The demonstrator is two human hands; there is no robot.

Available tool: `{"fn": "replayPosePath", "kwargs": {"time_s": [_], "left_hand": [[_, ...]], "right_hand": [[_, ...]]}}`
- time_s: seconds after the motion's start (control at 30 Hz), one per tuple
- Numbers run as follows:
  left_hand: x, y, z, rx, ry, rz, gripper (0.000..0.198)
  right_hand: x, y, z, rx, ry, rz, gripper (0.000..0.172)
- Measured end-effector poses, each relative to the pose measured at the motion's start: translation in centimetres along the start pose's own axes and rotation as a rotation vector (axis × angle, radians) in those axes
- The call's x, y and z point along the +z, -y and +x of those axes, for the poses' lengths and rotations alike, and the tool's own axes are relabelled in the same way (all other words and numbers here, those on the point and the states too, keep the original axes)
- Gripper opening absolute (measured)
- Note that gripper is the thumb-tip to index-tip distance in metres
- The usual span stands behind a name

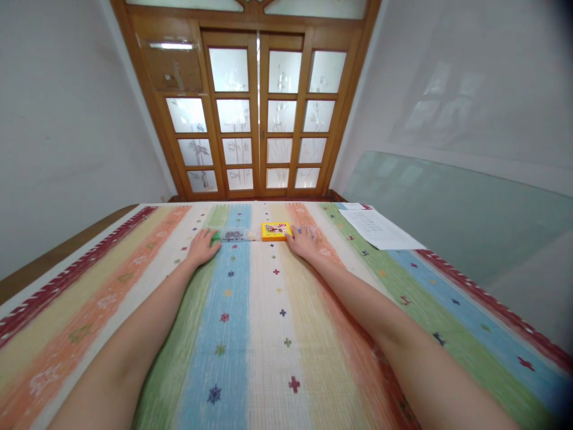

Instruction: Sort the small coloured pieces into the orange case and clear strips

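Several small things lie in a row across the striped tablecloth, with my hands at its two ends. My left hand (pixel 205 246) is curled over a small green object (pixel 216 236) at the left end, partly covered by my fingers. Beside it lies a clear plastic box (pixel 233 234) with dark contents. A small pale item (pixel 254 236) sits between that box and a yellow box (pixel 276 232) with red and dark print. My right hand (pixel 304 241) is at the yellow box's right edge, thumb against it. Its fingers bend over a clear and bluish item (pixel 313 230), mostly hidden.
The striped tablecloth (pixel 264 334) covers the table under both forearms. White paper sheets (pixel 380 230) with writing lie at the far right. Beyond the table stand wooden doors with glass panes (pixel 259 119). A pale green panel (pixel 456 209) stands along the right side.
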State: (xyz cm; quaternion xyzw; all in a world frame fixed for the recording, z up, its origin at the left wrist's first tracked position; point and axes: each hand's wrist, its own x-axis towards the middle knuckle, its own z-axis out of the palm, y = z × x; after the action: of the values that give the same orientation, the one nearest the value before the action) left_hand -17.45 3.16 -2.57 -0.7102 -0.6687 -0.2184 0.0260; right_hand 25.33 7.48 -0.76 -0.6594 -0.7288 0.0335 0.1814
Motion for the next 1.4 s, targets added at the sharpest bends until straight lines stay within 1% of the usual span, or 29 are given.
{"fn": "replayPosePath", "kwargs": {"time_s": [0.07, 0.13, 0.2, 0.3, 0.37, 0.47, 0.6, 0.7, 0.8, 0.9, 1.03, 1.13, 1.2, 1.3, 1.4], "left_hand": [[-0.3, 1.3, -0.2, -0.041, -0.032, 0.0, 0.061], [-0.4, 2.4, -0.2, -0.064, -0.061, -0.009, 0.059], [-0.4, 3.1, -0.2, -0.064, -0.08, -0.025, 0.056], [-0.3, 3.4, -0.2, -0.051, -0.097, -0.037, 0.056], [-0.4, 3.1, -0.3, -0.047, -0.119, -0.036, 0.058], [-0.7, 1.9, -0.7, -0.036, -0.168, -0.035, 0.056], [-1.5, -0.1, -1.1, 0.017, -0.251, -0.037, 0.048], [-2.0, -1.7, -1.2, 0.063, -0.289, -0.077, 0.041], [-2.4, -3.6, -1.6, 0.144, -0.218, -0.147, 0.037], [-2.5, -6.1, -2.2, 0.234, -0.119, -0.22, 0.038], [-1.9, -9.5, -3.1, 0.319, 0.007, -0.349, 0.035], [-1.3, -11.3, -3.8, 0.361, 0.08, -0.432, 0.035], [-1.1, -12.1, -4.2, 0.366, 0.114, -0.48, 0.034], [-0.8, -13.0, -4.6, 0.331, 0.153, -0.564, 0.037], [-0.5, -13.8, -4.5, 0.241, 0.192, -0.714, 0.049]], "right_hand": [[0.5, 1.4, -0.6, -0.043, -0.032, -0.001, 0.058], [0.6, 2.0, -1.1, -0.092, -0.05, -0.007, 0.054], [0.4, 1.7, -1.4, -0.147, -0.054, -0.006, 0.051], [-0.3, -0.2, -1.0, -0.206, -0.057, 0.002, 0.051], [-0.8, -1.8, -0.4, -0.212, -0.052, -0.005, 0.051], [-1.3, -3.5, 0.6, -0.265, -0.053, -0.002, 0.046], [-1.3, -4.3, 1.4, -0.261, -0.078, -0.004, 0.038], [-1.2, -4.4, 1.6, -0.258, -0.072, 0.025, 0.039], [-1.2, -4.4, 1.4, -0.227, -0.058, 0.084, 0.042], [-1.4, -4.1, 1.1, -0.131, -0.08, 0.146, 0.044], [-1.8, -3.0, 0.6, 0.016, -0.134, 0.261, 0.044], [-2.2, -2.1, 0.3, 0.068, -0.19, 0.304, 0.045], [-2.6, -1.4, -0.1, 0.036, -0.233, 0.305, 0.045], [-3.3, 0.1, -0.9, -0.086, -0.293, 0.343, 0.045], [-3.6, 2.6, -2.5, -0.342, -0.318, 0.464, 0.041]]}}
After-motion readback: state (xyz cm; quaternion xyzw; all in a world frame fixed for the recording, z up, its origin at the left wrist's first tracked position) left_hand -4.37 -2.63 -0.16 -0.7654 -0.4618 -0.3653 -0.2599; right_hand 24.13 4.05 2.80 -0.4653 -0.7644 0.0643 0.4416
